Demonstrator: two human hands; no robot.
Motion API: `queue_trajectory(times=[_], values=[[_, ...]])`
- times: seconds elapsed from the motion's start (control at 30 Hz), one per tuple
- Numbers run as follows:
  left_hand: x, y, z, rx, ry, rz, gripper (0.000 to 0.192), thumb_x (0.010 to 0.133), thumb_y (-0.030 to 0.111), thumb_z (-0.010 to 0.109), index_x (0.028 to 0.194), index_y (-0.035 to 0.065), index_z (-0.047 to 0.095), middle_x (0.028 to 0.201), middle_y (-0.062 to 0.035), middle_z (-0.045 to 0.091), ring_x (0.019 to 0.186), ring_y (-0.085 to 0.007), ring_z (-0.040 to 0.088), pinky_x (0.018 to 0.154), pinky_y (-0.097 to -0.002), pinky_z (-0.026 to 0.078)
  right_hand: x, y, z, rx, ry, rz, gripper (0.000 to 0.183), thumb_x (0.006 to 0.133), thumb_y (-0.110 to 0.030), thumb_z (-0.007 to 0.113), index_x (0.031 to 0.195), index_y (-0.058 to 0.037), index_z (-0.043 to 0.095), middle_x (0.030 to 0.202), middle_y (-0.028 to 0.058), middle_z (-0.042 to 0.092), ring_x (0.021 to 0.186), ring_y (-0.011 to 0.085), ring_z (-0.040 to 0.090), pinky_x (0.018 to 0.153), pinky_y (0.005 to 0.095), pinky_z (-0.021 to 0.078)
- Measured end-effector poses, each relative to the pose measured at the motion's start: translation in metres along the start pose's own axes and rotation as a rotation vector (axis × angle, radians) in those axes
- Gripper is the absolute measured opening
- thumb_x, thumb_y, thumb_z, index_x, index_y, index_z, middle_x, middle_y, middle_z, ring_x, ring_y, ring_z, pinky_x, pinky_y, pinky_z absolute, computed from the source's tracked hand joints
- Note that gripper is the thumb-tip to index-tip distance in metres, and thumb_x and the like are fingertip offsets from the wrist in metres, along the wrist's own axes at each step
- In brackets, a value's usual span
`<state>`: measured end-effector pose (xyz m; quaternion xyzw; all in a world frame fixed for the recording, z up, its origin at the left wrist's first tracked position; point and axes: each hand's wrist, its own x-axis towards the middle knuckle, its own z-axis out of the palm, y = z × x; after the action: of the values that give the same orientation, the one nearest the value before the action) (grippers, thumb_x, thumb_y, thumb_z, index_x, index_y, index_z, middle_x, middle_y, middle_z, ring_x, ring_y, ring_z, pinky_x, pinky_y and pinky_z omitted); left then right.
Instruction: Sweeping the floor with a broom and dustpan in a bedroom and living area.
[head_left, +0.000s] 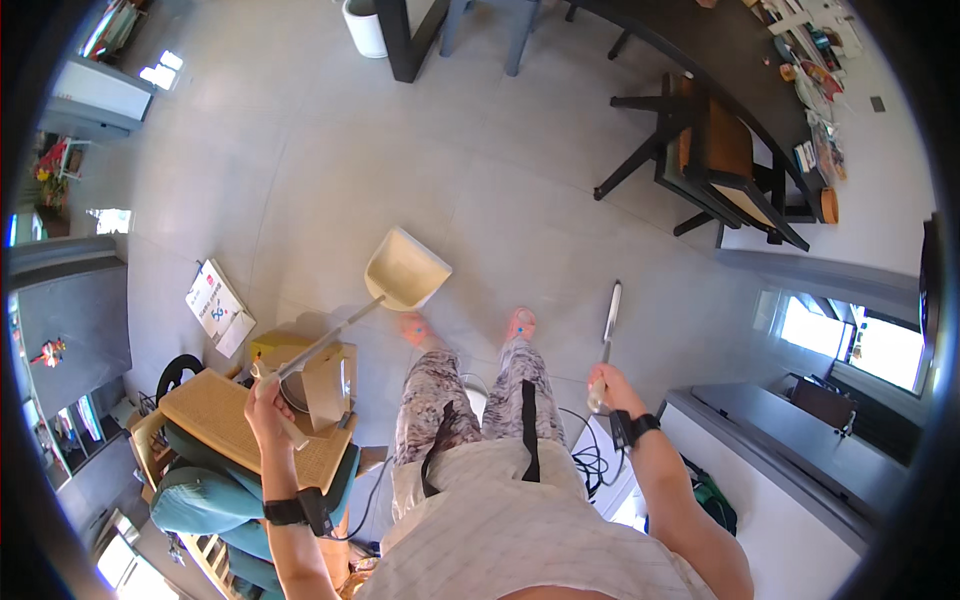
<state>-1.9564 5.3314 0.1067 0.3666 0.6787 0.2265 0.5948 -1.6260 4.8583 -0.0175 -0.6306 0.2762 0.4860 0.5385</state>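
My left hand (268, 409) grips the top of the long handle of a cream plastic dustpan (409, 270). The pan rests on the floor ahead of my feet, its wide mouth turned away to the upper right. No debris can be made out in it. On the other side, my right hand (613, 386) is closed around the handle of a long-handled tool (613, 311), likely a broom. Its narrow pale head is seen nearly edge-on, so bristles cannot be made out. The tool's far end points forward, right of my feet.
A woven-topped seat (217, 409) bearing a cardboard box (330, 386) stands close on my left. A printed calendar (220, 307) lies on the floor. A swivel chair (720, 150) stands by the dark table (720, 52). Black cables (592, 457) hang near my right leg.
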Motion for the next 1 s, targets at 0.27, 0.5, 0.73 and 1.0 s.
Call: queue_trajectory(times=[0.27, 0.5, 0.73, 1.0], values=[[0.076, 0.045, -0.056, 0.030, 0.027, -0.034, 0.024, 0.079, 0.015, 0.058, 0.101, 0.0067, 0.052, 0.051, 0.0036, 0.037, 0.035, -0.0069, 0.035, 0.032, -0.0226, 0.030, 0.029, 0.021, 0.238, -0.896, -0.490, -0.715, 0.006, 0.076, -0.007, 0.056, 0.078, -0.0019, 0.053, 0.069, 0.0113, 0.054, 0.066, 0.0270, 0.054, 0.065, 0.0384, 0.0453], [0.128, 0.064, -0.058, 0.144, 0.005, 0.041, 0.036, 0.077, 0.016, 0.059, 0.110, 0.0049, 0.051, 0.049, 0.0044, 0.035, 0.035, -0.0062, 0.032, 0.032, -0.0224, 0.028, 0.044, 0.016, 0.340, 0.341, -0.498, 0.412, 0.015, 0.081, -0.012, 0.054, 0.073, -0.0037, 0.045, 0.061, 0.0078, 0.046, 0.056, 0.0216, 0.049, 0.055, 0.0348, 0.0439], [0.158, 0.089, -0.070, 0.296, 0.001, 0.082, 0.030, 0.076, 0.018, 0.059, 0.103, 0.0047, 0.054, 0.049, 0.0046, 0.034, 0.036, -0.0067, 0.032, 0.033, -0.0233, 0.028, -0.017, -0.066, 0.272, 0.226, -0.364, 0.214, 0.021, 0.084, -0.014, 0.052, 0.067, -0.0078, 0.041, 0.056, 0.0017, 0.043, 0.044, 0.0132, 0.042, 0.045, 0.0245, 0.0394], [0.155, 0.102, -0.039, 0.193, -0.099, 0.034, 0.028, 0.078, 0.018, 0.055, 0.104, 0.0062, 0.053, 0.050, 0.0038, 0.036, 0.036, -0.0070, 0.033, 0.033, -0.0227, 0.028, 0.066, -0.058, 0.208, -0.295, -0.018, 0.074, 0.019, 0.082, -0.012, 0.048, 0.065, -0.0040, 0.044, 0.055, 0.0031, 0.044, 0.046, 0.0149, 0.044, 0.045, 0.0290, 0.0400]])
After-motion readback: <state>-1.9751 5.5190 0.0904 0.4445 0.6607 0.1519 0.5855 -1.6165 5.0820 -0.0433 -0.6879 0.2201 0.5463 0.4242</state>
